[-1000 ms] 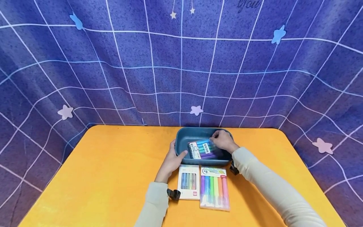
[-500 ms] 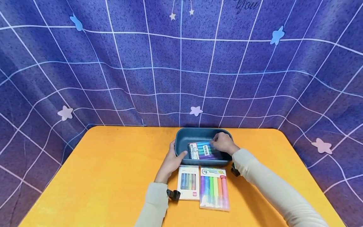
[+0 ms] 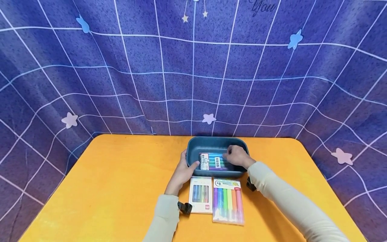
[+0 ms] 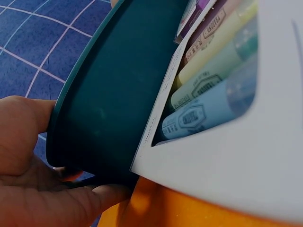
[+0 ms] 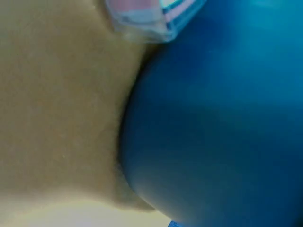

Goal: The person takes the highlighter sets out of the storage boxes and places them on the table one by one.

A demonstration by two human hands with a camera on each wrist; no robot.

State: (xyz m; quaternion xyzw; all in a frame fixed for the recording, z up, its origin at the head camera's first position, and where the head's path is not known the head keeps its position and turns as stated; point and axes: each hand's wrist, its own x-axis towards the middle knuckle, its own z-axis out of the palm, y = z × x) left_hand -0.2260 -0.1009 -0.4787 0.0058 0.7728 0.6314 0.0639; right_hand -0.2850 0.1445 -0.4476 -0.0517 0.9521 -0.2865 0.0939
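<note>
A dark teal plastic bin [image 3: 198, 143] stands near the table's back edge. My left hand [image 3: 183, 169] grips its left end, the thumb over the front rim; in the left wrist view the fingers and thumb [image 4: 111, 195] wrap the bin's wall. Inside the bin lies a clear pack of blue, green and purple pens [image 3: 213, 162] with a printed label at its left. My right hand [image 3: 237, 156] reaches in over the right side and pinches the pack's right end with curled fingers. In the right wrist view the bin wall [image 5: 213, 123] fills much of the picture, hiding the fingers.
Right in front of the bin, a white windowed box of markers [image 3: 201, 206] and a clear pouch of rainbow highlighters [image 3: 228, 201] lie side by side on the orange table [image 3: 121, 181]. A blue grid-patterned curtain [image 3: 169, 84] hangs behind and at both sides.
My right hand has moved slightly down with the pen pack, which now lies lower and flatter in the bin. The left hand keeps its hold on the bin.
</note>
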